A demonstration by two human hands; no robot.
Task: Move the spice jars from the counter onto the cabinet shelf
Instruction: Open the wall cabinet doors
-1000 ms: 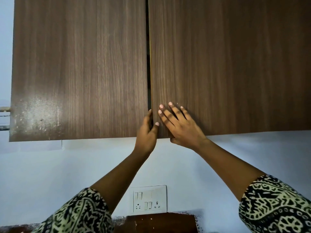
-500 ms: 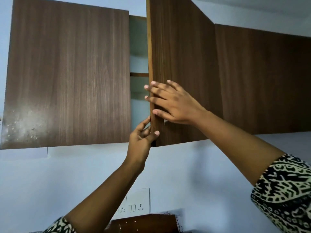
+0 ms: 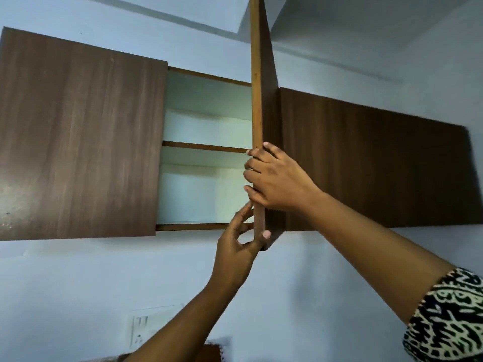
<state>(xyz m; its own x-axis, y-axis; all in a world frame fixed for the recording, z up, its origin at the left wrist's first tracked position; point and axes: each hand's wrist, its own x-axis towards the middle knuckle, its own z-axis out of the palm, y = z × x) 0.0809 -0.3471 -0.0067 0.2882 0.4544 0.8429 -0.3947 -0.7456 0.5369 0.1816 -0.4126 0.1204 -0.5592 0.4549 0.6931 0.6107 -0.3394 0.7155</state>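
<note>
A brown wooden wall cabinet hangs above me. Its right door (image 3: pixel 257 105) stands swung out, edge-on to me. My right hand (image 3: pixel 277 178) wraps around that door's free edge, fingers curled over it. My left hand (image 3: pixel 239 242) pinches the door's bottom corner between thumb and fingers. Behind the door the white inside shows a middle shelf (image 3: pixel 206 147) and a bottom shelf (image 3: pixel 198 226), both bare where visible. No spice jars and no counter are in view.
The left door (image 3: pixel 78 137) stays closed, and another closed brown cabinet front (image 3: pixel 379 165) lies to the right. A white wall socket (image 3: pixel 142 330) sits low on the blue wall, with a brown wooden piece (image 3: pixel 209 354) at the bottom edge.
The right door has swung from closed to wide open, exposing the shelves. Both hands followed its edge, and my view tilted upward.
</note>
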